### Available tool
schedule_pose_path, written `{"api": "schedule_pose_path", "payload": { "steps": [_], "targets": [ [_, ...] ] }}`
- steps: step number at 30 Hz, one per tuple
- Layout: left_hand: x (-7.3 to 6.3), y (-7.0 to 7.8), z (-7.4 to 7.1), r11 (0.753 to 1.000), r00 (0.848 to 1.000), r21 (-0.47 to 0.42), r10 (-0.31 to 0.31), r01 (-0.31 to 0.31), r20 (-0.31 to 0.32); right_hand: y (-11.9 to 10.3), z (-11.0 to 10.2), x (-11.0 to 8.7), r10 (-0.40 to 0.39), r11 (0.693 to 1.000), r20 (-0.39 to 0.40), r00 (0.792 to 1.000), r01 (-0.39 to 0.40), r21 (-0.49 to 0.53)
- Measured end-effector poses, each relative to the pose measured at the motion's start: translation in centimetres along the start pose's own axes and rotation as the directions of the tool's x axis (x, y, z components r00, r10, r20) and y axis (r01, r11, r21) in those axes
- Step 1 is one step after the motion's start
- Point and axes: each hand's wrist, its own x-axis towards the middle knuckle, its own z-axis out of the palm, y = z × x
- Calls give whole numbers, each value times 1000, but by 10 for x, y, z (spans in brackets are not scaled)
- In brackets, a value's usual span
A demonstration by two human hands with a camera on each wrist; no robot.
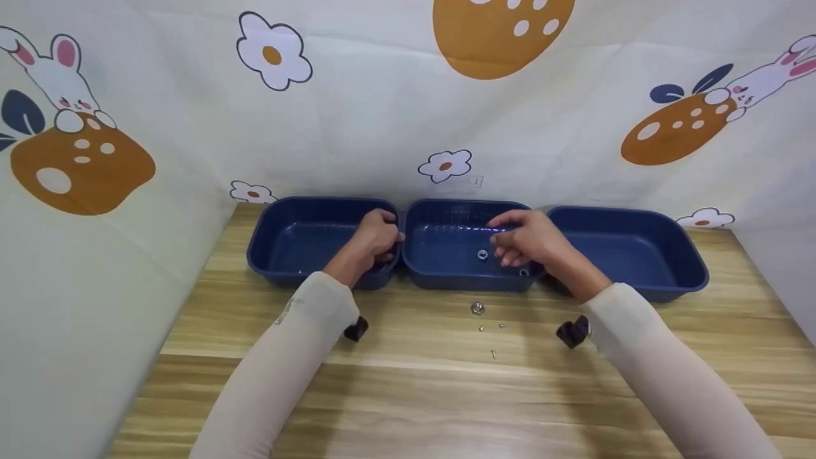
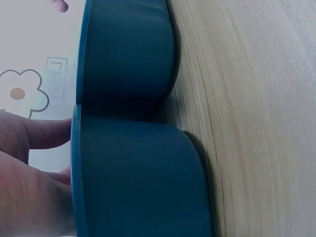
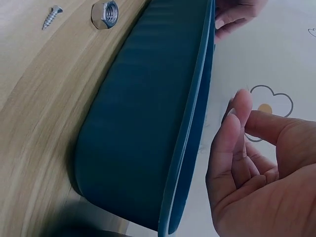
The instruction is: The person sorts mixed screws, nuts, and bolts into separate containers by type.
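Observation:
My left hand (image 1: 376,236) reaches into the right end of the left blue tray (image 1: 258,252). Its thumb lies near the rim in the left wrist view; the other fingertips are mostly hidden, so whether they hold anything cannot be seen. Over the right part of the middle blue tray (image 1: 440,282) hovers my right hand (image 1: 526,239), fingers loosely bent, nothing visible between them. Inside that tray lie a metal nut (image 1: 482,254) and another nut (image 1: 524,273) below the right hand. A larger hex nut (image 1: 477,308) rests on the table in front of it.
A third blue tray (image 1: 637,255) stands at the right end of the row. Nearer on the wooden table (image 1: 433,408) lie a tiny nut (image 1: 481,329), a small screw (image 1: 502,326) and another screw (image 1: 493,354). A patterned cloth (image 1: 357,115) hangs behind the trays.

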Motion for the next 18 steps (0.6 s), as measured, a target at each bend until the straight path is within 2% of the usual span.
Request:
{"api": "schedule_pose_path", "payload": {
  "steps": [18],
  "targets": [
    [-1, 0, -1, 1000, 1000, -2, -17, 17, 7, 0, 1, -3, -12, 1000, 7, 1000, 12, -14]
  ]
}}
